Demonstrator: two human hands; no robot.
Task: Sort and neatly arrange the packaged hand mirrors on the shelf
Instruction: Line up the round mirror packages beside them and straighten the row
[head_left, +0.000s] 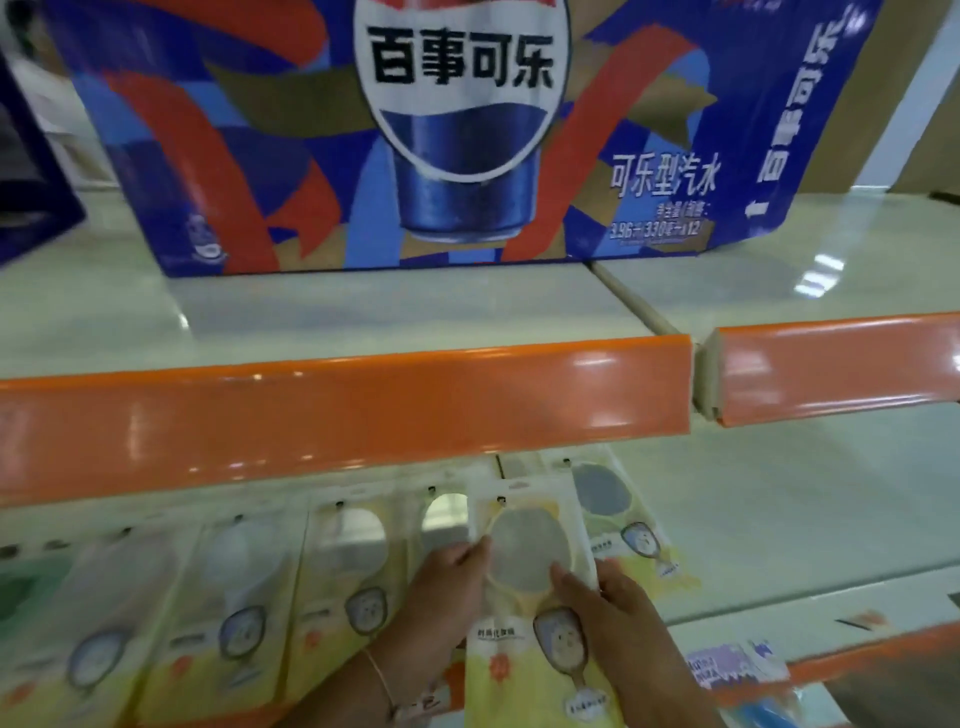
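We look down at a shop shelf (779, 519) with a shiny orange edge (343, 410). Far on the left, on the lower shelf, we see a row of packaged hand mirrors (208, 597) lying side by side. They are a bit blurry. Each pack is pale and yellow, with a round mirror near the top and a small cartoon face lower down.

Next comes our left hand (441, 587). It has a thin bracelet (382, 680) on the wrist. Its fingers are curled on the left edge of one mirror pack (524, 597), so it is holding that pack. This pack sits in the middle, near us, and it lies partly over the packs beside it. We can see its round mirror between our two hands.

Then comes our right hand (618, 618). Its thumb lies on the front of the same pack, at the right side, so it grips the pack too.

Just to the right and a little farther away lies another mirror pack (618, 519) with a dark round mirror.

Up on the top shelf stands a big blue cola box (415, 130) with red stripes. Near us on the right, low down, we see a purple and white label (727, 667) on the orange edge
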